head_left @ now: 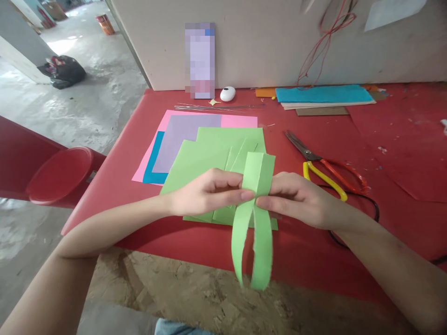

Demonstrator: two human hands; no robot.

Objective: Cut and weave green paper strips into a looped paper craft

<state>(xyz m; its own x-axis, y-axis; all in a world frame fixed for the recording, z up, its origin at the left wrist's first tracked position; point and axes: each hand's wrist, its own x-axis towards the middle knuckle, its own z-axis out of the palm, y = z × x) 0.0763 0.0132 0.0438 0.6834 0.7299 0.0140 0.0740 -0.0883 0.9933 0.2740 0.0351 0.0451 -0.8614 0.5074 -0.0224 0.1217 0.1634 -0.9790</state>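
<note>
A folded strip of light green paper (262,251) is pinched between my two hands. It is torn lengthwise from its lower end up to my fingers, so two tails hang apart below. Above my fingers the strip is still whole, with a crease down its middle. My left hand (216,190) grips its left half with thumb and fingers. On the right half my right hand (296,197) is closed the same way, the two thumbs almost touching. Green paper sheets (202,158) lie on the table beneath, with narrow folded green pieces (240,156) on top.
Scissors with red and yellow handles (314,160) lie open on the red table (125,204), right of the sheets. Pink paper (240,122), purple paper (181,139) and thin wires (216,108) lie behind. A phone (200,60) leans on the wall. Left stands a red stool (63,174).
</note>
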